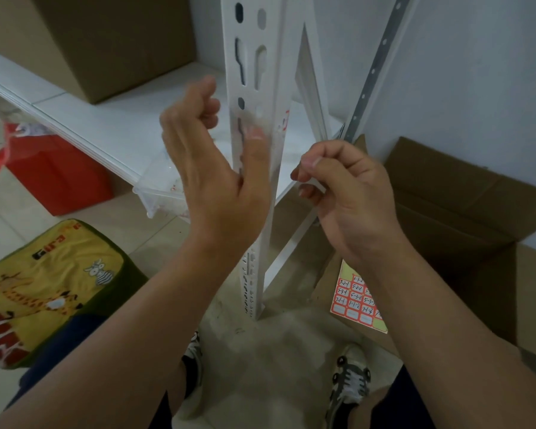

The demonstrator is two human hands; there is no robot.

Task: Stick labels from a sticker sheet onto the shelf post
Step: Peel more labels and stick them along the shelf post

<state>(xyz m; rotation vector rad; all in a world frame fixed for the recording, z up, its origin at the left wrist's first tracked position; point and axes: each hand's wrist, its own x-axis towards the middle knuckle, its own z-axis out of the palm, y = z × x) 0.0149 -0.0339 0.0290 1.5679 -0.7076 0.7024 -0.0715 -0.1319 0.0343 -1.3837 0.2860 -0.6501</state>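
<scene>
Shelf post (256,57): white metal angle upright, slotted holes along face, foot on concrete floor, partly hidden mid-height, blurred there. Red-marked label (284,121) stuck on post's right face near mid-height, writing unreadable. Sticker sheet (355,297): red-bordered white labels with handwritten codes, yellow-green backing, lying flat on cardboard right of post base, some spots peeled.

Both forearms are bare, with no sleeves, watch or rings showing. Dark navy shorts (75,345) cover the thighs. The sneakers (350,382) at 6 o'clock are grey-and-white with white laces.
</scene>
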